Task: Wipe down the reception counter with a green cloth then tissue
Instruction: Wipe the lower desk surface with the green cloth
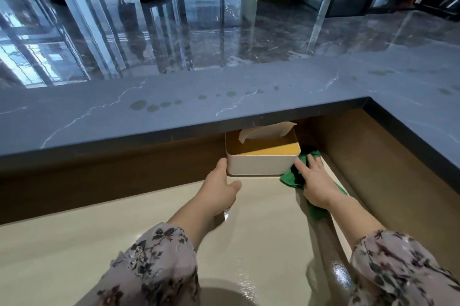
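A white tissue box point(261, 165) with a yellow-brown lid stands on the lower cream desk point(149, 221), partly tucked under the grey marble reception counter point(174, 108). A tissue point(266, 131) sticks up from the lid. My left hand point(220, 189) touches the box's left side, fingers straight and thumb spread. My right hand point(313, 181) lies flat on a green cloth point(291, 180) just right of the box, fingers stretched out. Several wet-looking spots point(151, 105) dot the counter top.
The counter turns a corner and runs toward me on the right point(423, 111). Brown panels wall in the lower desk at the back and right. Beyond the counter lies a glossy dark lobby floor point(199, 31) with glass doors.
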Tool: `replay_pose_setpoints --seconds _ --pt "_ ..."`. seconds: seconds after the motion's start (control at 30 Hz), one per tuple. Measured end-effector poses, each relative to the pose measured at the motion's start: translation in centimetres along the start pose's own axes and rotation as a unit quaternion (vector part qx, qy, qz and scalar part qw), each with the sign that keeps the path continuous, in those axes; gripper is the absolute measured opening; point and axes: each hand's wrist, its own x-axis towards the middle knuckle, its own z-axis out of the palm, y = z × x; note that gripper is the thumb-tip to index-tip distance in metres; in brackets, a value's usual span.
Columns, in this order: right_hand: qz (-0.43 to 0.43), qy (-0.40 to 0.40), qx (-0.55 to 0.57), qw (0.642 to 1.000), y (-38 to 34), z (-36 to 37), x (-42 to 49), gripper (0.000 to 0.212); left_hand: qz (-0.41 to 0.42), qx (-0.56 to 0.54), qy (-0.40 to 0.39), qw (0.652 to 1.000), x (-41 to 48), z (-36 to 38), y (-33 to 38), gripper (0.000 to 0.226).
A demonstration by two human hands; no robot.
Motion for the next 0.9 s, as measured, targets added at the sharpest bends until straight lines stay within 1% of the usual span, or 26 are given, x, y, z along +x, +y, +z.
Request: replay_pose_setpoints --seconds 0.17,0.27,0.37,0.5,0.6,0.7,0.8,0.83,0.9 --pt "-0.015 -0.006 0.000 1.000 -3.6 1.1 0.0 0.084 -0.023 0.000 0.051 0.998 -1.0 -2.1 -2.4 0.056" --pt "-0.038 -0.008 -0.010 0.999 -6.5 1.9 -0.9 0.083 -0.028 -0.025 0.088 0.995 -3.0 -3.4 -4.0 0.059" --pt "-0.067 -0.016 -0.003 0.998 -9.9 2.7 -2.1 0.085 -0.054 -0.048 0.138 0.988 -5.1 -5.1 -5.4 0.064" --pt "-0.113 -0.028 0.000 0.993 -14.3 3.9 -4.1 0.089 -0.080 -0.047 0.195 0.976 -7.5 -7.5 -7.4 0.060" --pt "-0.131 -0.036 -0.001 0.991 -17.0 4.8 -5.1 0.091 -0.106 -0.046 0.229 0.966 -9.1 -8.9 -8.6 0.059" --pt "-0.150 -0.046 -0.015 0.987 -19.0 5.7 -5.8 0.096 -0.121 -0.041 0.262 0.957 -10.2 -9.8 -9.5 0.058" --pt "-0.169 -0.054 -0.031 0.984 -19.8 6.7 -6.1 0.098 -0.135 -0.033 0.275 0.951 -10.7 -9.8 -10.0 0.060" --pt "-0.176 -0.053 -0.038 0.982 -19.6 6.8 -5.9 0.097 -0.136 -0.037 0.276 0.951 -10.6 -9.7 -10.0 0.061" --pt "-0.191 -0.054 -0.055 0.978 -18.3 6.6 -5.4 0.081 -0.141 -0.047 0.276 0.950 -10.3 -9.3 -9.8 0.065"
